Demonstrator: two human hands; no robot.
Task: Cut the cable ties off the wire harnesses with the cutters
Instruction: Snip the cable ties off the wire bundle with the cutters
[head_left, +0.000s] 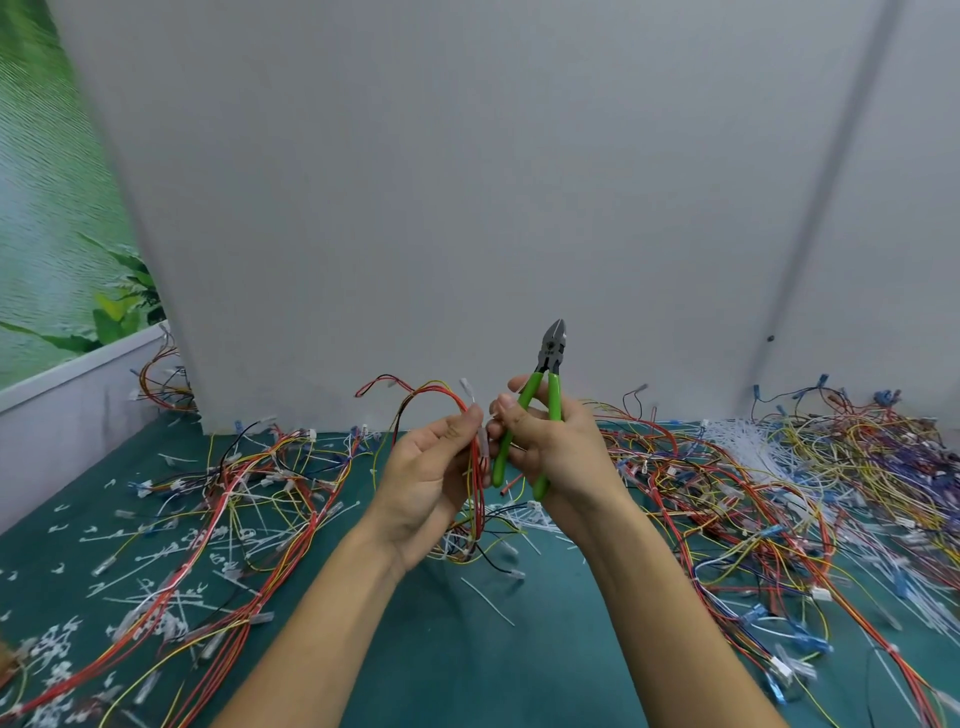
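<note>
My left hand (431, 483) pinches a slim bundle of red and yellow wires (477, 499). This harness loops above my fingers and hangs toward the middle of the green-covered table (467, 660). My right hand (556, 452), just right of the bundle, is clenched round the green-handled steel cutters (551, 364). The harness runs roughly upright, and the jaws point up, above the wires. I judge they must tip left across it. I cannot tell whether the small whitish piece (484, 446) between my hands is a tie.

Green bench (457, 665): harnesses (249, 499) left, bigger pile (779, 483) right, cut ties (156, 566) scattered left edge.
</note>
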